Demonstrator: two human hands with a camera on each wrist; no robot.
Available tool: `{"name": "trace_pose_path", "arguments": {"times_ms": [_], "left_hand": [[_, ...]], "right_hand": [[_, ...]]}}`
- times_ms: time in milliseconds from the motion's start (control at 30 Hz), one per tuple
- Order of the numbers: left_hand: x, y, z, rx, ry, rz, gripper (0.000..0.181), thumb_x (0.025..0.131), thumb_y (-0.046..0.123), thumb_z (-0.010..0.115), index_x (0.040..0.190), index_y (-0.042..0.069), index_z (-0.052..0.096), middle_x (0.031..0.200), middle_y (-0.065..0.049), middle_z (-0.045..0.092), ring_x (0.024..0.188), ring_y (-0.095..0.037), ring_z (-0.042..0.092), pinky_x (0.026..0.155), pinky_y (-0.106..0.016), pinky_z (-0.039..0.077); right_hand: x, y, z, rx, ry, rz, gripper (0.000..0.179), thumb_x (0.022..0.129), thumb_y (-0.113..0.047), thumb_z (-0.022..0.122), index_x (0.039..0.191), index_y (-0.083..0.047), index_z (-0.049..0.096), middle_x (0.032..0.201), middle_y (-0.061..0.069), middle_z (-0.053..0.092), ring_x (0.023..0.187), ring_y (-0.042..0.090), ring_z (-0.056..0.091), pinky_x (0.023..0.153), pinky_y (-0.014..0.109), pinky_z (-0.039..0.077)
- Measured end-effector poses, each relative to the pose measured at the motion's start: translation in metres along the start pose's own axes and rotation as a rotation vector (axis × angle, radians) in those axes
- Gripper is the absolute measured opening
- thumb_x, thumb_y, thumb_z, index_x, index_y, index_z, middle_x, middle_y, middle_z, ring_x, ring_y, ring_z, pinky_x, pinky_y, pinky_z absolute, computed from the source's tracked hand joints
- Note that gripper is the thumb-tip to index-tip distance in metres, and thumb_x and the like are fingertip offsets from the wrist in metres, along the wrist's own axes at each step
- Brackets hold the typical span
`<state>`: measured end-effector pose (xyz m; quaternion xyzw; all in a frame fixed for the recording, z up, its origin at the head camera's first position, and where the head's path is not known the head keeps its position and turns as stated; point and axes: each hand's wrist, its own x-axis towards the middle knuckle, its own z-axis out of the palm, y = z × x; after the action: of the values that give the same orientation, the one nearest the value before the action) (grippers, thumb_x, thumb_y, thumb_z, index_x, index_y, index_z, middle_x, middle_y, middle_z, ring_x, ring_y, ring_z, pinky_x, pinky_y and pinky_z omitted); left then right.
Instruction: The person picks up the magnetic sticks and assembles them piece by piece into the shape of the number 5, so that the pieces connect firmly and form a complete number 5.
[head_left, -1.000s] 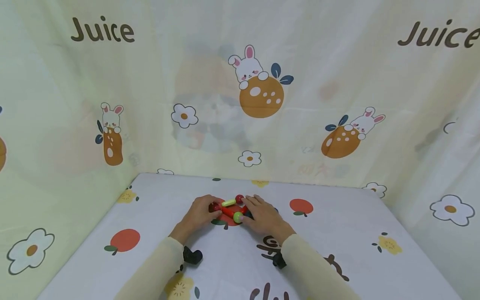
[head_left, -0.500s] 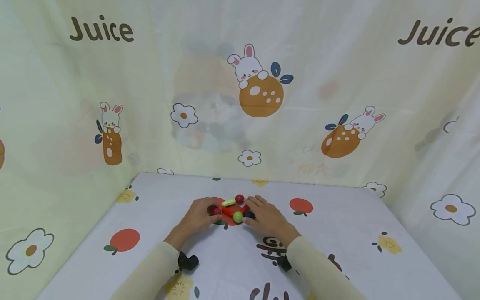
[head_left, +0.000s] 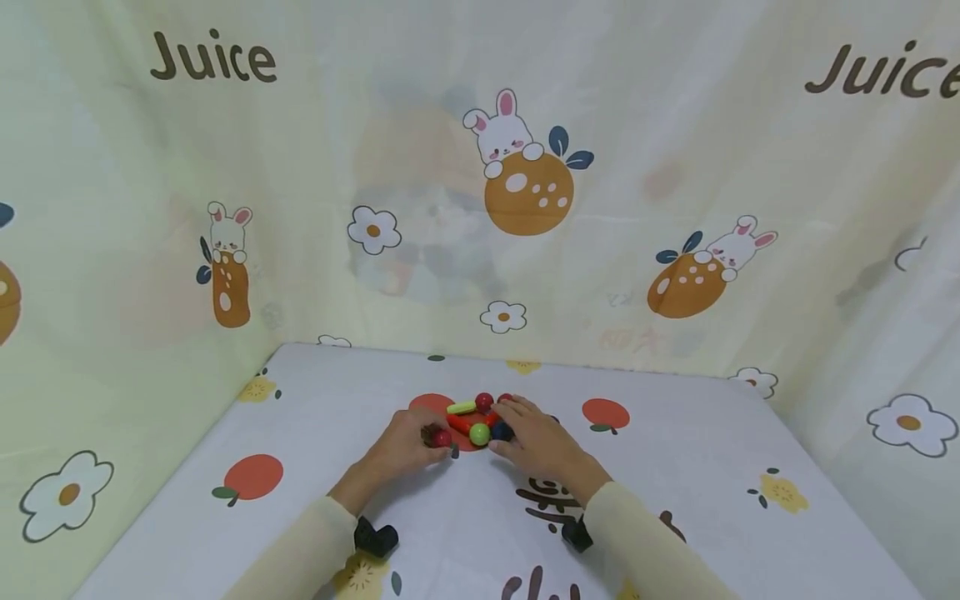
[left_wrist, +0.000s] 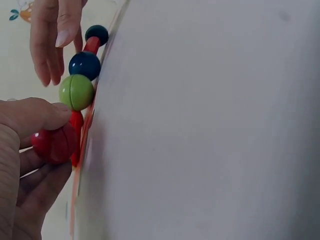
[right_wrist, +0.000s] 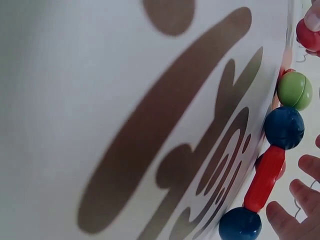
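Observation:
My left hand (head_left: 401,446) pinches a glossy red ball (left_wrist: 54,145) between thumb and fingers, at the left end of a small ball-and-rod toy. A red rod (left_wrist: 77,122) lies behind that ball; whether they touch is unclear. Beyond it come a light green ball (head_left: 479,434) and a dark blue ball (head_left: 502,431). In the right wrist view, another red rod (right_wrist: 265,177) joins two dark blue balls. My right hand (head_left: 536,437) hovers beside this side, fingers spread and relaxed. A yellow-green rod (head_left: 461,407) and another red ball (head_left: 484,402) lie at the back.
A white cloth printed with fruit covers the table (head_left: 360,379). Behind it hangs a pale curtain (head_left: 420,150) with bunny prints. Black wrist mounts (head_left: 375,537) sit at both cuffs. A red ball (head_left: 506,398) peeks out behind the right fingers.
My left hand has drawn the red ball nearer to me and slightly right, away from the yellow-green rod. My right hand has shifted slightly, and a red ball now shows behind its fingers.

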<state>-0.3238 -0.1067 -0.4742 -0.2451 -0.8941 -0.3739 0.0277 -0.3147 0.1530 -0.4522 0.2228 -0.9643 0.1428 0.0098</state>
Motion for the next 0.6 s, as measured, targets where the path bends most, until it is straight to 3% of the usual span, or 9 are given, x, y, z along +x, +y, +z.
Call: {"name": "trace_pose_path", "arguments": {"times_ms": [167, 367, 600], "left_hand": [[0.0, 0.007, 0.002, -0.036, -0.045, 0.046, 0.02, 0.083, 0.015, 0.084, 0.101, 0.013, 0.076, 0.091, 0.009, 0.067, 0.089, -0.012, 0.062, 0.08, -0.027, 0.056], [0.001, 0.017, 0.008, -0.021, -0.089, 0.032, 0.02, 0.084, 0.019, 0.084, 0.102, 0.017, 0.076, 0.093, 0.013, 0.067, 0.091, -0.01, 0.061, 0.08, -0.025, 0.055], [0.0, 0.022, 0.015, 0.008, -0.13, 0.037, 0.03, 0.083, 0.022, 0.085, 0.11, 0.013, 0.075, 0.101, 0.009, 0.068, 0.091, -0.01, 0.059, 0.075, -0.02, 0.054]], "right_hand": [[-0.004, 0.004, -0.002, 0.016, 0.014, 0.026, 0.067, 0.096, -0.043, 0.067, 0.154, -0.019, 0.044, 0.16, 0.007, 0.04, 0.152, 0.03, 0.027, 0.112, 0.057, 0.038], [-0.009, 0.01, -0.005, 0.027, 0.032, 0.042, 0.065, 0.096, -0.039, 0.069, 0.153, -0.019, 0.045, 0.158, 0.007, 0.043, 0.152, 0.031, 0.028, 0.112, 0.057, 0.039], [-0.016, 0.015, -0.003, 0.026, 0.042, 0.034, 0.065, 0.096, -0.04, 0.069, 0.153, -0.019, 0.046, 0.159, 0.005, 0.042, 0.152, 0.029, 0.028, 0.111, 0.055, 0.04]]}}
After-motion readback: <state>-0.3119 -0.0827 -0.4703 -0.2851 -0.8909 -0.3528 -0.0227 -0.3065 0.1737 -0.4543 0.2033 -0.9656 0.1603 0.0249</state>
